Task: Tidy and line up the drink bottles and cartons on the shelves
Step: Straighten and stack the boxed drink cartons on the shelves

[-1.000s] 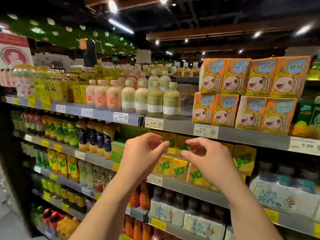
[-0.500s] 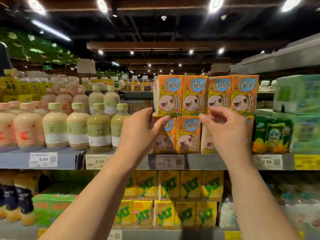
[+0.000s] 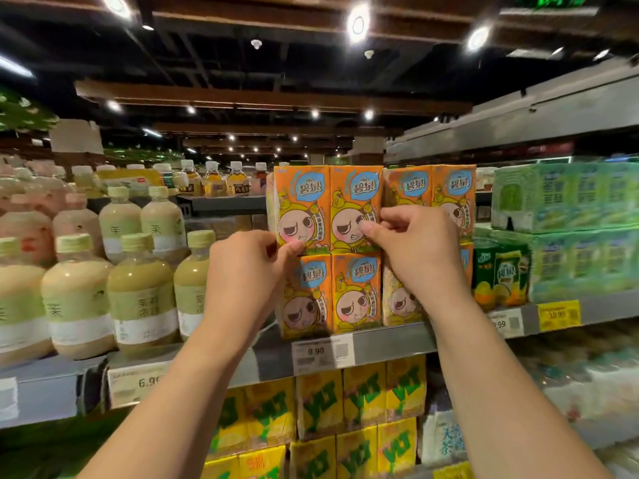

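On the upper shelf (image 3: 390,342), at its front edge, stands the orange carton pack (image 3: 328,209) that both hands are working on; it sits on top of a second orange pack (image 3: 332,295), with a matching pair stacked just beside it to the right. To square it well, the two hands should push evenly from both lower corners so the pack slides back or turns without tipping off the one beneath, and its printed face should end flush with the neighbouring pack and parallel to the shelf lip. The plastic wrap looks slippery, so a light, steady pull is safer than a jerk.

The left hand (image 3: 242,271) reaches up with the wrist bent back, thumb and forefinger pinching the pack's lower left corner. The right hand (image 3: 415,250) comes in from the other side, fingers curled, thumb and forefinger nipping the pack's front near its right edge, where it meets the next pack. Both forearms rise from below, roughly level with each other.

Left of the cartons stand rows of pale tea bottles (image 3: 141,292); right of them, green can packs (image 3: 567,229). Yellow cartons (image 3: 325,402) fill the shelf below.
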`<action>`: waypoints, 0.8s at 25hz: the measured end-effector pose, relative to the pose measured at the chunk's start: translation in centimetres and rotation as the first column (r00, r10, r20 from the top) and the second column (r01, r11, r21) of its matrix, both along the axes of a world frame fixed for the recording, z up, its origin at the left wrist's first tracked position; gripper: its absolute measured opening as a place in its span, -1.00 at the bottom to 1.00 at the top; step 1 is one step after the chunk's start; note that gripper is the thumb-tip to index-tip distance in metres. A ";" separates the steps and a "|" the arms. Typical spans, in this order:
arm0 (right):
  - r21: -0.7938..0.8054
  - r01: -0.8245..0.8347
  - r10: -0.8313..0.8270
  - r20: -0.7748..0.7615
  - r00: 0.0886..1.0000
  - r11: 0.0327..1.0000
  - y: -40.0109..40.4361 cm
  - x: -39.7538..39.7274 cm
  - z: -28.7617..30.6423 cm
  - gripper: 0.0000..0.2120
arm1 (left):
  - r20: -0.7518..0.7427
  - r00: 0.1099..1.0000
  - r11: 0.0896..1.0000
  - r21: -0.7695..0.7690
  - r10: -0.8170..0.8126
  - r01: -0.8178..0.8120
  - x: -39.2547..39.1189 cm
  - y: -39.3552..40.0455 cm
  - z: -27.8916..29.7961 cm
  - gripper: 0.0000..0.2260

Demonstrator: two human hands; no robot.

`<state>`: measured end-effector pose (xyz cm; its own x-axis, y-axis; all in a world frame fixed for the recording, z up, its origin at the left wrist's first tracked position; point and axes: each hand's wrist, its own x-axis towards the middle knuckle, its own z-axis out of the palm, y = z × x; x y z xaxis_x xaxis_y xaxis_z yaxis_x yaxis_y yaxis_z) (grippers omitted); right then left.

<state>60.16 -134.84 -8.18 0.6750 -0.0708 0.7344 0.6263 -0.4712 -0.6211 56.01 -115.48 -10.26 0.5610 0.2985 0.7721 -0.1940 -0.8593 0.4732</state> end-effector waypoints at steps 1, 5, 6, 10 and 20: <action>-0.003 0.012 -0.012 0.004 1.000 1.000 0.1 0.0 0.0 -0.76 | -0.006 1.000 1.000 -0.011 -0.016 0.016 -0.1 0.0 0.0 -0.67; -0.031 0.051 -0.050 0.019 0.999 0.998 0.2 0.3 -0.1 -0.73 | -0.006 0.998 0.997 -0.039 -0.069 0.068 -0.7 0.1 -0.3 -0.71; -0.041 0.055 -0.054 0.021 0.998 0.998 0.1 0.5 -0.1 -0.72 | 0.010 0.997 0.996 -0.052 -0.073 0.074 -0.7 0.1 -0.4 -0.71; -0.055 0.029 -0.029 0.017 0.999 0.998 -0.3 1.0 0.1 -0.68 | 0.041 0.997 0.993 -0.101 -0.062 0.066 -0.8 -0.3 -0.5 -0.71; 0.140 0.068 -0.075 0.047 0.996 0.988 -6.5 2.1 0.1 -0.71 | 0.335 0.941 0.970 0.218 0.034 -0.112 -2.4 -3.4 2.3 -0.57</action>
<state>62.26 -141.34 -8.04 0.6255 -0.2207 0.7484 0.6273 -0.4280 -0.6506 53.58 -118.90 -7.93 0.2492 0.1211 0.9608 -0.2369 -0.9544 0.1817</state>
